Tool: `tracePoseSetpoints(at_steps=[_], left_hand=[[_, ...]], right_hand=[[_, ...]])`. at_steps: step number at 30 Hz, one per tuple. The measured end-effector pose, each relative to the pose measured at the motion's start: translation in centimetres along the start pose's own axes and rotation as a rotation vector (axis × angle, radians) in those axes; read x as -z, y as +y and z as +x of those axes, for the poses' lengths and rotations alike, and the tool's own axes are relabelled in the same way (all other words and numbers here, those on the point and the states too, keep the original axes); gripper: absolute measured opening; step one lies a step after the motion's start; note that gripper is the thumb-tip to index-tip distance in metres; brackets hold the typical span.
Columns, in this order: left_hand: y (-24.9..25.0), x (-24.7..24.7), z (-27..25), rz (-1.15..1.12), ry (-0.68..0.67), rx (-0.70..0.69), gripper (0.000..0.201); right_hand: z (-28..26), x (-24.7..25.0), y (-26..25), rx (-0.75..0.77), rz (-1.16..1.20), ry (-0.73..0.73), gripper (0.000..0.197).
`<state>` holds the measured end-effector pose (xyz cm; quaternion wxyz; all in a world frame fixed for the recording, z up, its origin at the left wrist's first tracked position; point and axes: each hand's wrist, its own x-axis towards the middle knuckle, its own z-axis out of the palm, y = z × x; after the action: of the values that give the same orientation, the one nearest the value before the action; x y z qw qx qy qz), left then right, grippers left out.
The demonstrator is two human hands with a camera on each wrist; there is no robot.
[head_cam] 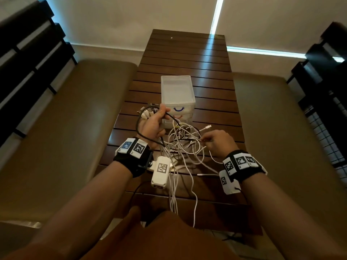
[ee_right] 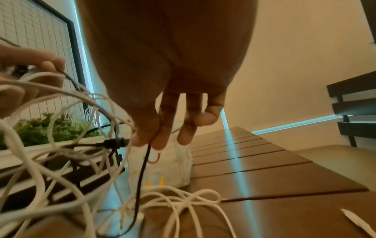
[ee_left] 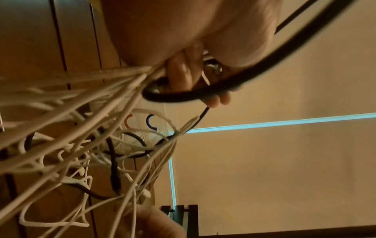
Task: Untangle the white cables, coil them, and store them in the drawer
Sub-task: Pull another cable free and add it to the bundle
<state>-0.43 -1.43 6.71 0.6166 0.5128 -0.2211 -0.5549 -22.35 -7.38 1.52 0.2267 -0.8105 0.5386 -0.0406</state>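
Note:
A tangle of white cables (head_cam: 185, 147), with a few black ones running through it, lies on the slatted wooden table (head_cam: 187, 59) and trails over its near edge. My left hand (head_cam: 155, 121) is raised in front of the drawer unit. It grips a bunch of white cable ends (ee_left: 114, 75) and a loop of black cable (ee_left: 183, 96). My right hand (head_cam: 214, 141) hovers low at the right of the tangle, its thumb and forefinger pinching a thin black cable (ee_right: 142, 170). The clear plastic drawer unit (head_cam: 177, 91) stands behind the tangle, its drawers closed, blue handle (head_cam: 178, 109) uppermost.
Olive cushioned benches (head_cam: 78, 117) run along both sides of the table. Dark slatted backrests (head_cam: 28, 59) stand behind them. A loose white plug (head_cam: 208, 126) points right beside the drawers. A planter with green leaves (ee_right: 40, 130) shows in the right wrist view.

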Motion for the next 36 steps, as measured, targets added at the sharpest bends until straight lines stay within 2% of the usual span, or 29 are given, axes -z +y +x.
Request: tracePoseSetpoints(at_steps=[2, 4, 5, 8, 11, 13, 14, 16, 18, 20, 22, 26, 28, 30, 32, 34, 36], left_hand=[[0.2, 0.3, 0.2, 0.097, -0.046, -0.043, 0.027], [0.2, 0.3, 0.2, 0.258, -0.112, -0.076, 0.027], [0.1, 0.2, 0.1, 0.334, -0.134, -0.107, 0.027], [-0.1, -0.7, -0.9, 0.303, -0.245, -0.104, 0.024], [-0.2, -1.2, -0.9, 0.154, -0.329, -0.107, 0.013], [-0.7, -0.7, -0.3, 0.276, -0.305, -0.193, 0.022], [-0.8, -0.5, 0.0, 0.368, -0.292, -0.225, 0.019], [-1.2, -0.2, 0.2, 0.487, -0.309, -0.225, 0.011], [-1.7, 0.3, 0.9, 0.538, -0.385, -0.193, 0.014], [-1.9, 0.4, 1.3, 0.640, -0.444, -0.169, 0.006], [-2.7, 0.6, 1.5, 0.690, -0.418, -0.158, 0.006], [-4.1, 1.6, 1.7, 0.597, -0.296, -0.110, 0.022], [-4.2, 1.8, 2.2, 0.568, -0.257, -0.073, 0.030], [-4.3, 1.9, 2.7, 0.587, -0.253, -0.070, 0.026], [-4.9, 2.1, 3.0, 0.682, -0.259, -0.108, 0.019], [-6.0, 2.8, 3.3, 0.815, -0.197, -0.132, 0.026], [-6.7, 3.3, 3.4, 0.833, -0.147, -0.137, 0.023]], right_hand=[[0.1, 0.9, -0.7, 0.026, 0.178, 0.011, 0.019], [-0.1, 2.2, -2.2, 0.130, 0.453, 0.124, 0.029], [-0.2, 2.9, -3.5, 0.194, 0.534, 0.136, 0.032], [-0.3, 3.1, -7.0, 0.341, 0.563, 0.047, 0.021], [0.2, 2.3, -7.6, 0.314, 0.606, 0.118, 0.015], [0.1, 2.5, -7.5, 0.310, 0.645, 0.104, 0.016], [-0.1, 2.7, -7.6, 0.320, 0.670, 0.088, 0.015], [-0.4, 3.3, -7.7, 0.324, 0.699, 0.081, 0.015], [-0.6, 3.6, -7.4, 0.300, 0.731, 0.084, 0.012], [-0.7, 3.9, -7.1, 0.263, 0.815, 0.131, 0.012], [-0.5, 4.6, -6.9, 0.233, 0.866, 0.241, 0.014], [-0.1, 7.2, -6.6, 0.309, 0.945, 0.482, 0.019], [-0.2, 8.0, -6.5, 0.362, 0.940, 0.547, 0.021], [-0.3, 8.4, -6.4, 0.390, 0.948, 0.600, 0.023], [0.0, 8.6, -6.3, 0.364, 0.976, 0.656, 0.022], [0.4, 8.6, -6.4, 0.322, 1.005, 0.694, 0.020], [0.6, 8.7, -6.9, 0.331, 0.996, 0.715, 0.019]])
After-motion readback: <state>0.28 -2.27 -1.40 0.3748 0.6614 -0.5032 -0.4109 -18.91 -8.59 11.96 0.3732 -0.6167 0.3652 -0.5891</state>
